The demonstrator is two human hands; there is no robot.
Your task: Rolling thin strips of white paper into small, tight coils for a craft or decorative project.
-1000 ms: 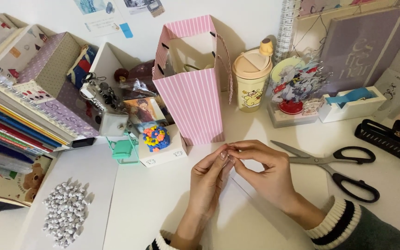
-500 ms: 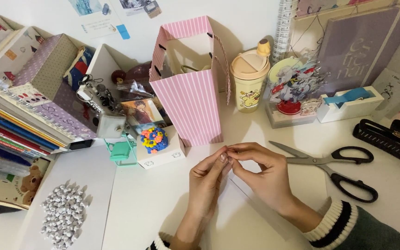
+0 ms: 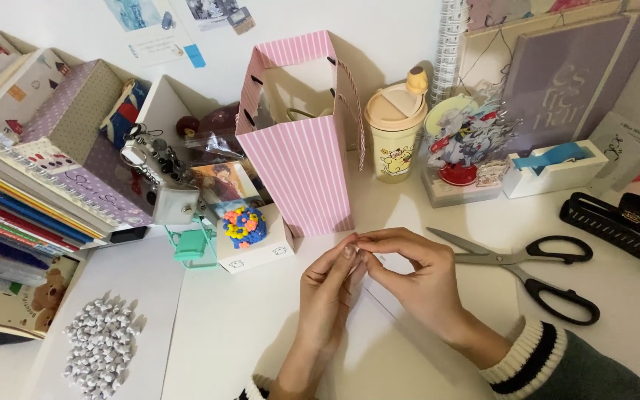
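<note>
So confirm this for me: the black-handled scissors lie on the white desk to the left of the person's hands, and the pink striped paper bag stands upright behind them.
One detail is wrong. In the head view the black-handled scissors lie on the white desk to the right of the person's hands, beside the right hand, not the left hand. The pink striped paper bag does stand upright behind them.

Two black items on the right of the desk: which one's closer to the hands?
The black-handled scissors, lying open just past the right hand, blades pointing at it. The black hair claw clip lies farther out, near the desk's right edge.
</note>
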